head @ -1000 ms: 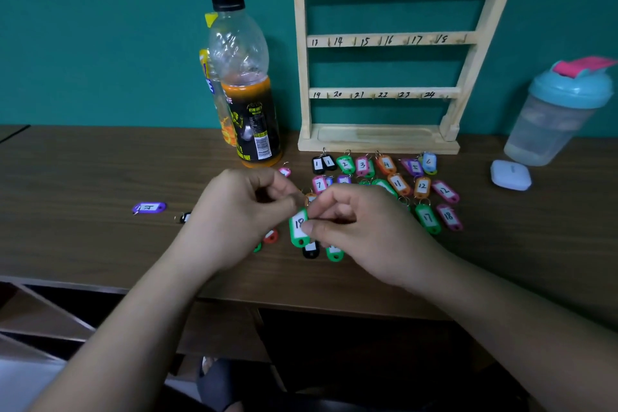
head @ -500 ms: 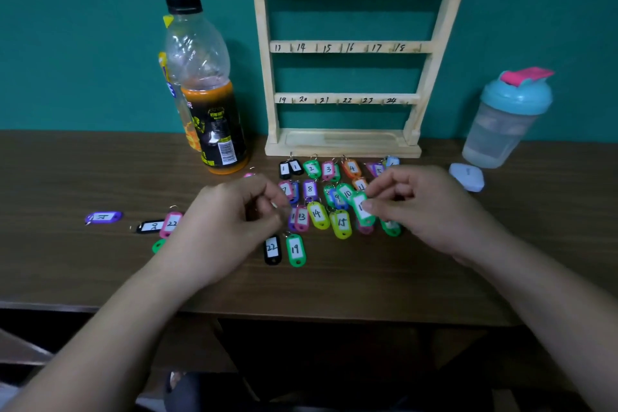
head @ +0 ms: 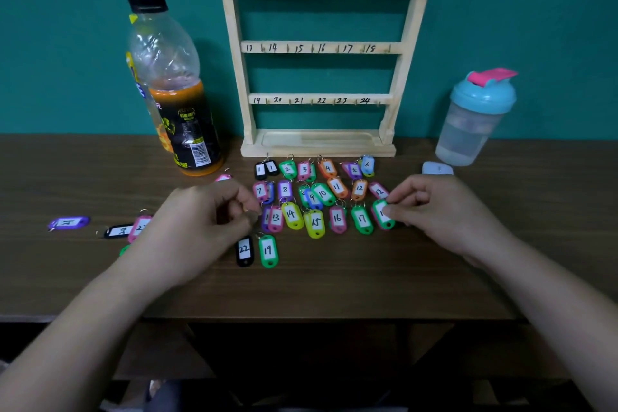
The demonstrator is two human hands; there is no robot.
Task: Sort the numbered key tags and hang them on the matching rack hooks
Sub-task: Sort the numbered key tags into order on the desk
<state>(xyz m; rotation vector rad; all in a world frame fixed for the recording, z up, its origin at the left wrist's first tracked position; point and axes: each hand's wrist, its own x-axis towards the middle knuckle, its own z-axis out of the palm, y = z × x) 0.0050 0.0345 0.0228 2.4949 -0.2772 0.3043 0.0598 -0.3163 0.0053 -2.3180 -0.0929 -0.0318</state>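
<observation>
A: Where were the key tags (head: 322, 193) found?

B: They were laid face up on the table (head: 334, 284) in rows just in front of the wooden rack (head: 317, 144): 1 to 6 nearest its base, 7 to 12 next, 13 to 17 farther out. Farthest from the rack, tag 22 (head: 244, 251) and tag 19 (head: 268, 251) were set side by side.

A: How was the right hand (head: 441, 214) seen?

B: It was held in front of the rack's right post, thumb and fingertips pinched on a green tag (head: 379, 219) just beside tag 17 (head: 362, 219); its number was partly covered.

A: And the left hand (head: 197, 227)?

B: It was held in front of the rack's left post, fingers curled toward the thumb near tag 13 (head: 276, 218). Whether anything was gripped could not be told.

A: What else was noted?

B: A bottle (head: 180, 117) was stood left of the rack, a shaker cup (head: 475, 120) and a white case (head: 438, 169) right of it. A purple tag (head: 68, 222), a black tag (head: 118, 231) and a pink tag (head: 140, 227) were left well out to the rack's left.
</observation>
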